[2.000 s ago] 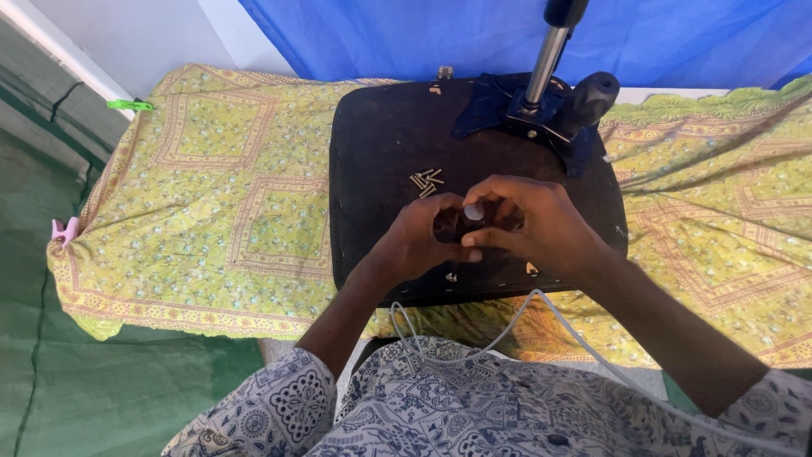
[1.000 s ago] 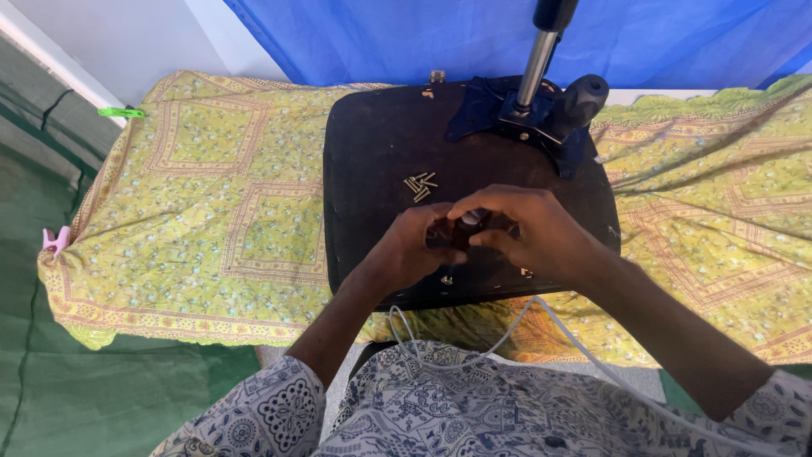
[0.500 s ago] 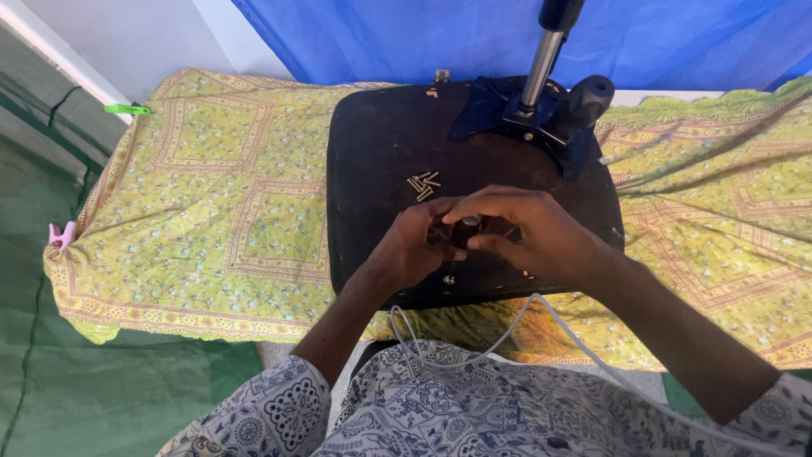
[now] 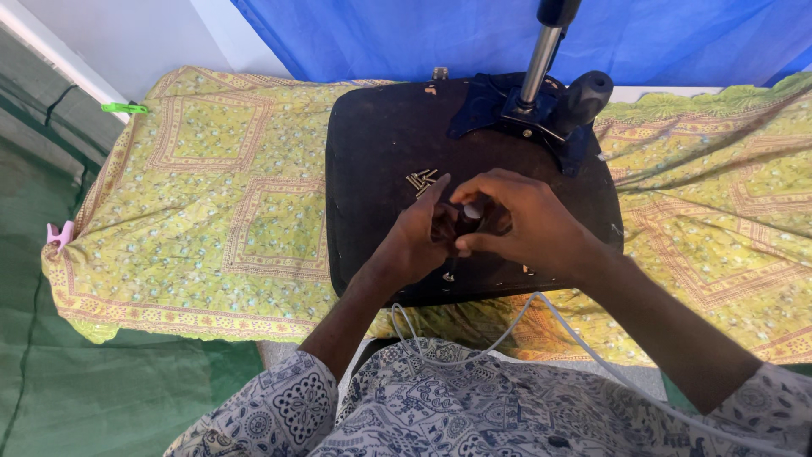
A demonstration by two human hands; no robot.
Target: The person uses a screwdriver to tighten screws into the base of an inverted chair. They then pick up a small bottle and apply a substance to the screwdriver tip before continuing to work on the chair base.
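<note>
A black upturned chair seat (image 4: 372, 135) lies on a table draped with a yellow patterned cloth (image 4: 211, 195). Over its near half, my left hand (image 4: 414, 241) and my right hand (image 4: 529, 224) meet around a short dark-handled screwdriver (image 4: 468, 217) held upright. Its metal tip (image 4: 447, 274) touches the seat near the front edge. My left index finger points up, away from the handle. A small heap of several screws (image 4: 421, 179) lies just beyond my left hand.
A blue metal plate (image 4: 499, 106) with a silver post (image 4: 541, 55) and a black lever knob (image 4: 584, 97) is fixed at the seat's far side. A blue curtain hangs behind. A green clip (image 4: 125, 108) and a pink clip (image 4: 59, 235) hold the cloth at the left.
Both hands have stayed on the screwdriver at the same spot on the seat. The fingers have shifted around the handle, and my left index finger has lifted.
</note>
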